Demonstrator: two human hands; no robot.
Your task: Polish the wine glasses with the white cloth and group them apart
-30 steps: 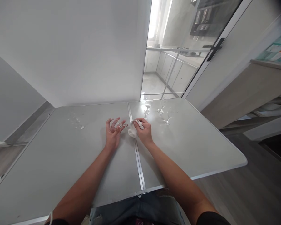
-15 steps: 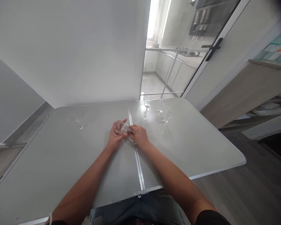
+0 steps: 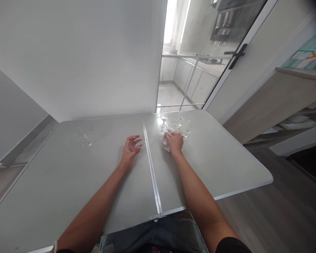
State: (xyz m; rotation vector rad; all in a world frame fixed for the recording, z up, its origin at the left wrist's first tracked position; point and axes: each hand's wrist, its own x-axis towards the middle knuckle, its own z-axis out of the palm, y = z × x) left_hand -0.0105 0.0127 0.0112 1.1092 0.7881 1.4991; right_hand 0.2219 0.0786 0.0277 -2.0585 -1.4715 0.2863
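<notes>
My right hand [image 3: 176, 143] is closed on a clear stemmed glass [image 3: 171, 125], with a crumpled white cloth [image 3: 165, 144] bunched in the same grip. The glass bowl points up; its base is hidden by the fingers and cloth. Close around it, three more stemmed glasses stand upright: one glass [image 3: 163, 123] on the left, another glass [image 3: 179, 123] behind and a third glass [image 3: 186, 135] just right of the hand. My left hand [image 3: 131, 149] is empty over the table, left of the metal seam, its fingers curved and apart.
Small clear, shiny items [image 3: 85, 140] too faint to make out lie on the left of the grey table [image 3: 94, 182]. A metal seam [image 3: 152, 168] runs across the tabletop. Beyond are a white wall and a glass door [image 3: 185, 75]; shelves stand to the right.
Both hands were together around the glass near the seam. My left hand has let go of it, and my right hand has carried the glass and cloth right and away, to the other glasses.
</notes>
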